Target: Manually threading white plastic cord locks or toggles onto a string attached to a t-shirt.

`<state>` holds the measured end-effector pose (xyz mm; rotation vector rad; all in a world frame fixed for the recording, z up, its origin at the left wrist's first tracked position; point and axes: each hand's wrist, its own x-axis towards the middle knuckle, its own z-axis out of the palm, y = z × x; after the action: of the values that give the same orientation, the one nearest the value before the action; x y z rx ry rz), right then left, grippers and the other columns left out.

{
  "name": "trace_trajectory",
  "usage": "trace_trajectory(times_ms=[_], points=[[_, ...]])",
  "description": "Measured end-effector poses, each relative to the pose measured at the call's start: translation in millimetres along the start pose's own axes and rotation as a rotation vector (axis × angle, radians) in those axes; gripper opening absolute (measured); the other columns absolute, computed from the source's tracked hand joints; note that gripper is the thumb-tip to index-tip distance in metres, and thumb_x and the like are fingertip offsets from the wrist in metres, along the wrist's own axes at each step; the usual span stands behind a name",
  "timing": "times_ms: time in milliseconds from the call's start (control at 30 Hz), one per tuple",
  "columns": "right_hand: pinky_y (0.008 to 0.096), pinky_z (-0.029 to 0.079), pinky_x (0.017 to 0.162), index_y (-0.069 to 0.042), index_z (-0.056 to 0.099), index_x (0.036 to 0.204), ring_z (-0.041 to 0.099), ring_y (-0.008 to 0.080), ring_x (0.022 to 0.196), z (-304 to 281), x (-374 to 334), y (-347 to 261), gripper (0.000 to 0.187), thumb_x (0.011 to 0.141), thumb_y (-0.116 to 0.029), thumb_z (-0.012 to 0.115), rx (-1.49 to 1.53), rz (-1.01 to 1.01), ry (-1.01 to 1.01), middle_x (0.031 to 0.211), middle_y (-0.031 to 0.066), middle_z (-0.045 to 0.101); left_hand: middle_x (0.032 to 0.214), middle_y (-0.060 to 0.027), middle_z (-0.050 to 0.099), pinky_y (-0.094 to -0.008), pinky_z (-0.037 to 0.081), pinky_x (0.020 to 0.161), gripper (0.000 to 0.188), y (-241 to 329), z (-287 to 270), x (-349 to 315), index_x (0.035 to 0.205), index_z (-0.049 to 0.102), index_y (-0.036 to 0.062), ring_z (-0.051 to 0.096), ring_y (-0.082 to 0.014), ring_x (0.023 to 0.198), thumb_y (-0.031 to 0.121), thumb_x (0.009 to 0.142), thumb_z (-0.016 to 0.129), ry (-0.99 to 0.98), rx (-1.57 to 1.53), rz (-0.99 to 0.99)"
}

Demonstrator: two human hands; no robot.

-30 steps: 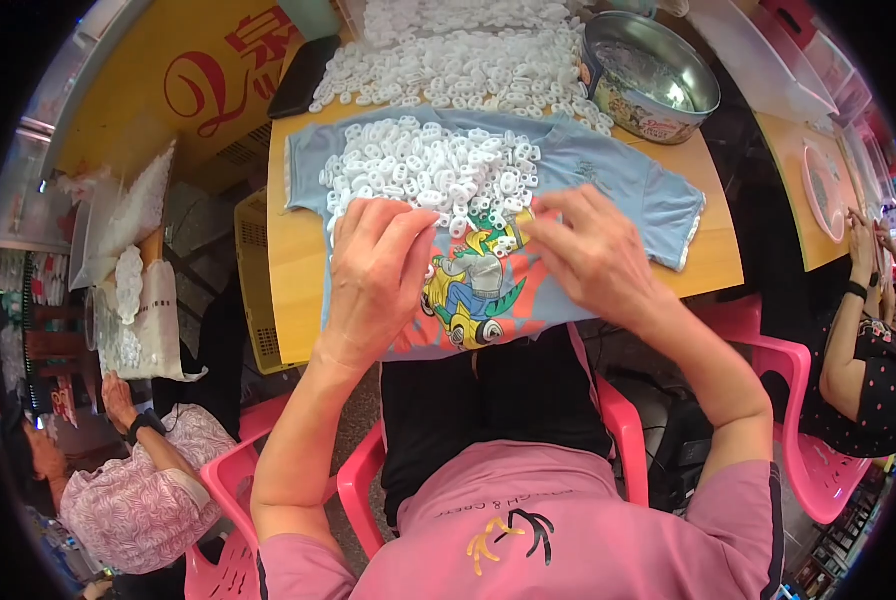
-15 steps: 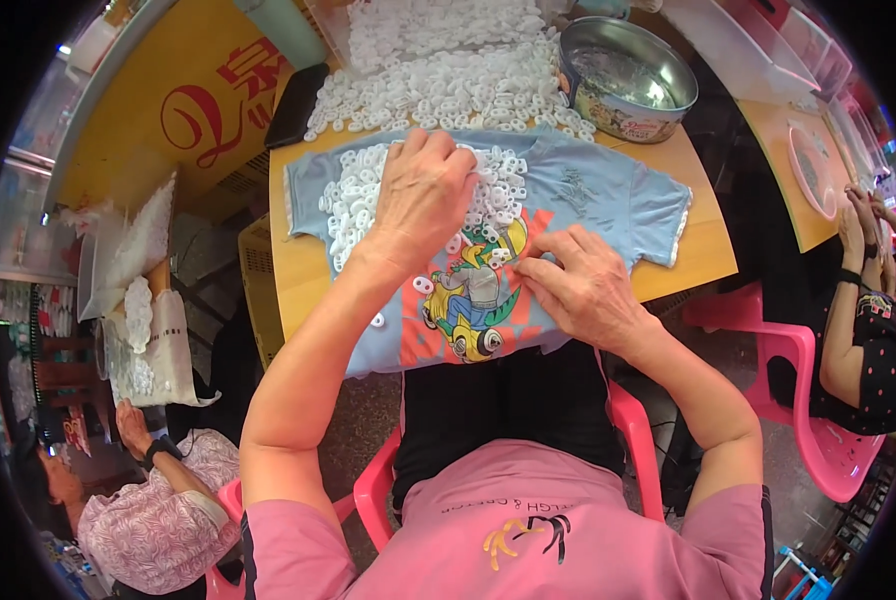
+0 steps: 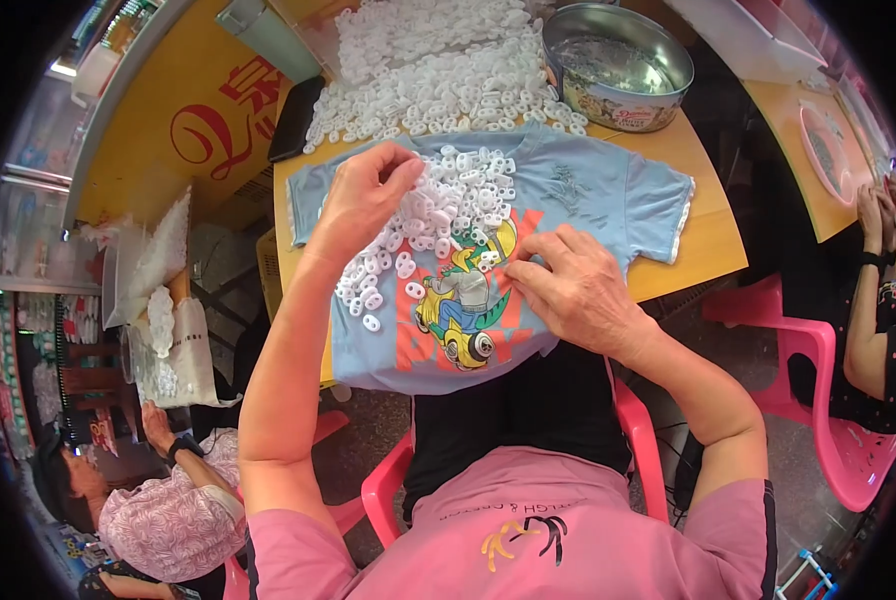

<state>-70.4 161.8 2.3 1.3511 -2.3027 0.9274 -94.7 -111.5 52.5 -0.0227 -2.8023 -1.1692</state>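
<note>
A light blue T-shirt [image 3: 588,200] with a printed cartoon rider [image 3: 460,305] lies spread over the table edge and my lap. Small white oval plastic pieces with two holes [image 3: 458,195] are heaped on its left half. My left hand [image 3: 361,200] hovers at the heap's left side, fingers curled and thumb near the index; anything between them is hidden. Over the print, my right hand [image 3: 573,285] is closed in a pinch, its fingertips beside a small white piece [image 3: 488,262]. Whatever it pinches is too small to make out.
More white pieces [image 3: 438,85] cover the back of the table [image 3: 703,235]. A round metal tin [image 3: 618,65] stands back right, a dark phone-like slab [image 3: 296,118] back left. Co-workers sit at both sides, one near a pink basin [image 3: 828,155].
My left hand has moved left off the middle of the heap. Some white pieces have shifted toward the shirt's lower left. My right hand stays nearly in place, still pinching.
</note>
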Motion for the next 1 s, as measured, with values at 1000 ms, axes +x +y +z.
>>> trace_trajectory(times_ms=[1000], points=[[0.0248,0.051,0.071,0.002,0.063,0.111,0.062,0.0086,0.083,5.1,16.6,5.8,0.020,0.093,-0.004,0.062,0.881,0.552,0.131,0.094,0.0033,0.065,0.087,-0.0070,0.063,-0.0259,0.047,0.063,0.014,39.5,38.1,-77.3,0.102,0.057,0.0000,0.059,-0.0123,0.072,0.004,0.090,0.064,-0.169,-0.278,0.036]])
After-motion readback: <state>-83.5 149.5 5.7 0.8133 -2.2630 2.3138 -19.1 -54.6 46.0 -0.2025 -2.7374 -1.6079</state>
